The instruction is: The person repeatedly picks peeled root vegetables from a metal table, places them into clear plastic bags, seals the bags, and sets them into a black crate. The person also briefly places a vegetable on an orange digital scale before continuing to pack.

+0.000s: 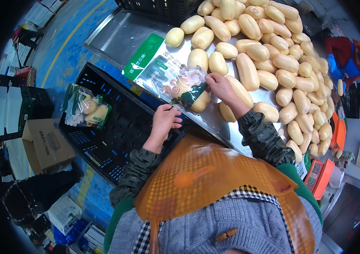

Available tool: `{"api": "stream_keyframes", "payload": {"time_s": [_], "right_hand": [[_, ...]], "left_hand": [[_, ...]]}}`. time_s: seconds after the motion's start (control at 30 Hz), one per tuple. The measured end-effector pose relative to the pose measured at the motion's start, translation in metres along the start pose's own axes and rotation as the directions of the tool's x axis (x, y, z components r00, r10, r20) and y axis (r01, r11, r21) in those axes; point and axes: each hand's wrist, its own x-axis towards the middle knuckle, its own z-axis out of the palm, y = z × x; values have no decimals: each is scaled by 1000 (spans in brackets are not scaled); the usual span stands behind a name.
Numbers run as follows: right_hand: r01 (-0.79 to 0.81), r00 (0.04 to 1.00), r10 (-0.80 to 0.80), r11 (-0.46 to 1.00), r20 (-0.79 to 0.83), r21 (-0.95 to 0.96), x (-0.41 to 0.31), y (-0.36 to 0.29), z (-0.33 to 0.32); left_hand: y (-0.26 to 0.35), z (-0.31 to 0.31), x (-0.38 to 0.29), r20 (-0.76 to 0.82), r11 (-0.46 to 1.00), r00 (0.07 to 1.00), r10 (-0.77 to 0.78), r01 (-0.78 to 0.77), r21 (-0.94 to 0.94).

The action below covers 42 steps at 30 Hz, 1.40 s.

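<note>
A printed clear plastic bag (pixel 154 70) with a green end band lies on the metal table. Lotus root pieces show through its lower right part. My right hand (pixel 223 89) pinches the right edge of this bag. Below the bag's lower edge, my left hand (pixel 164 123) hangs empty with its fingers loosely bent and apart. It is above the near side of a black plastic crate (pixel 126 127). Inside that crate, toward the far left, rests a filled bag of lotus root (pixel 88 109).
Peeled lotus root segments (pixel 272 57) are heaped across the metal table (pixel 113 35). Another black crate (pixel 161 8) stands at its far edge. A cardboard box (pixel 48 144) and a person's dark-clothed leg (pixel 49 187) are left. An orange scale (pixel 318 177) and another person (pixel 342 60) are right.
</note>
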Motion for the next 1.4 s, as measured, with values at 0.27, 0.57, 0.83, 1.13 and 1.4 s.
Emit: {"api": "stream_keyframes", "payload": {"time_s": [0.27,0.57,0.83,1.13,1.4], "right_hand": [[-257,962,247,964,116,76,-3,11,8],[-465,878,365,803,310,373,-7,6,13],[-534,841,338,641,422,551,-11,2,7],[-580,813,322,526,485,622,-14,14,12],[-607,792,294,475,536,637,-18,3,4]], "left_hand": [[4,16,2,-5,995,999,53,-52,89],[8,26,10,-78,991,993,86,-93,-93],[13,4,22,202,921,976,-83,152,-359],[19,12,19,119,986,993,-11,31,-164],[24,20,27,135,917,989,60,-1,-399]]}}
